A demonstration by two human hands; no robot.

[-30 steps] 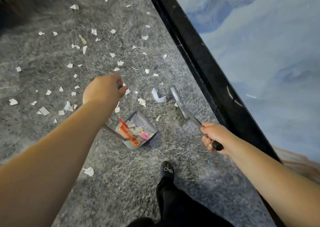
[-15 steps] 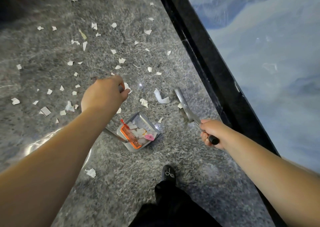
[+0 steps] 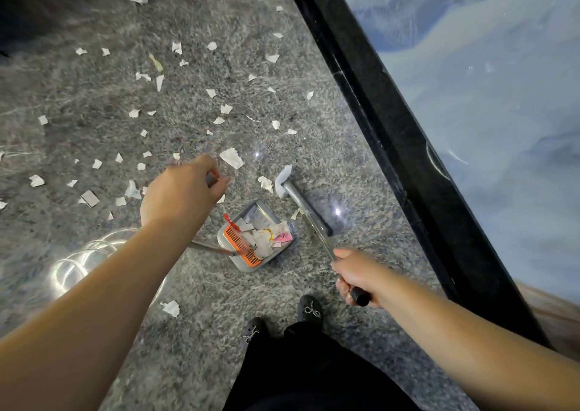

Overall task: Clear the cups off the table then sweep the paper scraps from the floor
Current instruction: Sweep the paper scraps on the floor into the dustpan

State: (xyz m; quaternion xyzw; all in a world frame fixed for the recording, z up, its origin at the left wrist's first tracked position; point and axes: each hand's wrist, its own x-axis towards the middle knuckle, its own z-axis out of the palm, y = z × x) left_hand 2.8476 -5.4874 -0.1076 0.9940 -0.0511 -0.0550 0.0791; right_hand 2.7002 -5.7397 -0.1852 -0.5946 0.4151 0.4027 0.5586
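Observation:
White paper scraps (image 3: pixel 232 158) lie scattered over the grey speckled floor, mostly ahead and to my left. A grey dustpan (image 3: pixel 258 236) with an orange comb edge sits on the floor in front of me and holds several scraps. My left hand (image 3: pixel 183 192) grips the top of the dustpan's long handle. My right hand (image 3: pixel 356 274) grips the black end of a broom handle (image 3: pixel 309 211). The broom's head touches a larger white scrap (image 3: pixel 281 180) just beyond the dustpan's right side.
A table with a black edge (image 3: pixel 392 147) and a blue-white marbled top (image 3: pixel 489 96) runs along my right. My black shoes (image 3: pixel 309 308) stand just behind the dustpan. One scrap (image 3: pixel 171 308) lies near my left foot. A bright light glare shows on the floor at left.
The broom head has moved left and closer to the dustpan, pushing the large white scrap. My right hand has drawn slightly nearer to me. The dustpan has stayed in place.

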